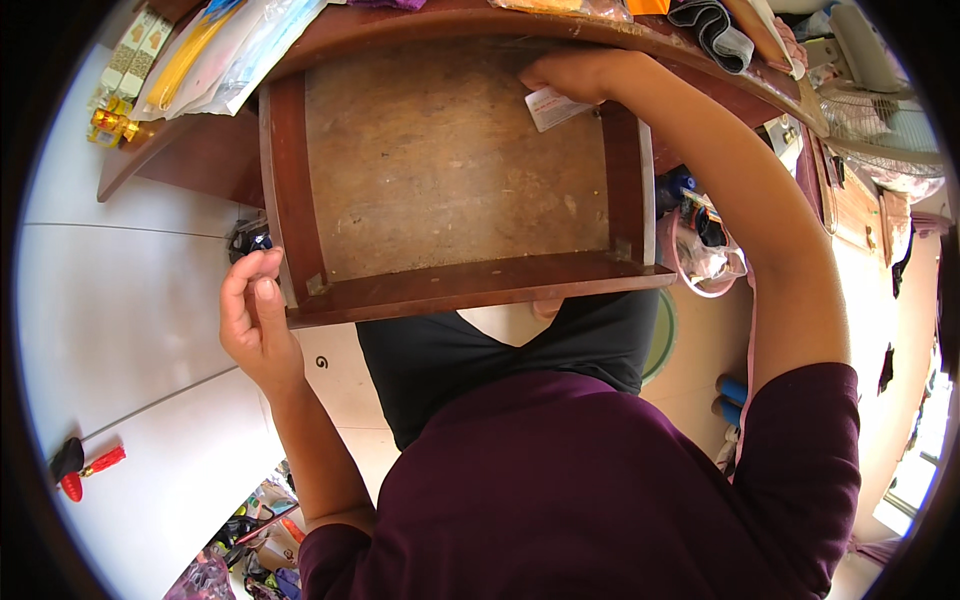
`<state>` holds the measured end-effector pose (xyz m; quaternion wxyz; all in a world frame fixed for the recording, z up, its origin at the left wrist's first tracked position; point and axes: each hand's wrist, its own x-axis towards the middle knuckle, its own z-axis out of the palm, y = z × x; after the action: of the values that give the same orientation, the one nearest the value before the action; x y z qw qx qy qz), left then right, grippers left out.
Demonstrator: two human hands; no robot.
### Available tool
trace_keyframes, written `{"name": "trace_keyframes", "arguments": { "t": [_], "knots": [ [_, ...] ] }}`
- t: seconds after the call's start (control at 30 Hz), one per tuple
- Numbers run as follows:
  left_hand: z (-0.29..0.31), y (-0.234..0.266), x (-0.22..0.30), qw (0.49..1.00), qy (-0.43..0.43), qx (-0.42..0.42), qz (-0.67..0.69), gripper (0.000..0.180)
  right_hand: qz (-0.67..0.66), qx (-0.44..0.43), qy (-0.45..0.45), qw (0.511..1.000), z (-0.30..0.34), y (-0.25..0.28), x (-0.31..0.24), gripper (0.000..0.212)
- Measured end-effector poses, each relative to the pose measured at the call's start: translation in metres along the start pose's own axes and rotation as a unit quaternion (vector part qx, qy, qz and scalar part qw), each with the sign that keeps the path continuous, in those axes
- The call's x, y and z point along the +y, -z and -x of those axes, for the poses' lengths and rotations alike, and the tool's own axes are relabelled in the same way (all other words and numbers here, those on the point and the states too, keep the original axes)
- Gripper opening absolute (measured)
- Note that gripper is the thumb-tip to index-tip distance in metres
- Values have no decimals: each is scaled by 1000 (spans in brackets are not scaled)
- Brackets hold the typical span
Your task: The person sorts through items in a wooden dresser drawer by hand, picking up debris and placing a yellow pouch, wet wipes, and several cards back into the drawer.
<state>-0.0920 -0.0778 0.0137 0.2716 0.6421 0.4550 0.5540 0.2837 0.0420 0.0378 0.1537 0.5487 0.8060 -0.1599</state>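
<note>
A reddish-brown wooden drawer [470, 290] is pulled out toward me, its worn bottom board bare over most of its area. My right hand [575, 75] reaches into the far right part of the drawer with its fingers closed. A small white printed card [553, 108] sticks out from beneath the palm and appears to be gripped; part of it is hidden. Beside the drawer's near left corner is my left hand [258, 320], its fingers loosely bent and thumb apart, nothing in it. Its fingertips are close to the drawer's side; contact is hard to tell.
Above the drawer runs a curved desk edge [400, 38], with plastic packets [235, 50] at the left and a rolled grey strap [712, 35] at the right. A pink-rimmed bin [712, 292] stands right of the drawer. A fan [880, 120] is farther right.
</note>
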Motion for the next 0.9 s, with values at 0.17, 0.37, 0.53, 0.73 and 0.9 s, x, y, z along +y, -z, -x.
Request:
{"name": "trace_keyframes", "arguments": {
  "t": [0.17,0.37,0.53,0.73,0.9],
  "knots": [
    [-1,0,0,1000,3,11,-1,23,-102,40,102,989,9,-1,-14,2],
    [-5,2,-7,998,-10,56,-17,21,-27,-84,49,995,23,-27,-19,10],
    [-7,15,-17,997,1,75,-11,21,-54,-134,66,987,34,-46,-23,11],
    [-5,15,-22,995,16,91,31,20,-32,-86,60,994,36,-60,-16,12],
    [-5,15,-24,995,26,92,33,21,-71,-139,38,987,30,-41,-17,12]
  ]
}}
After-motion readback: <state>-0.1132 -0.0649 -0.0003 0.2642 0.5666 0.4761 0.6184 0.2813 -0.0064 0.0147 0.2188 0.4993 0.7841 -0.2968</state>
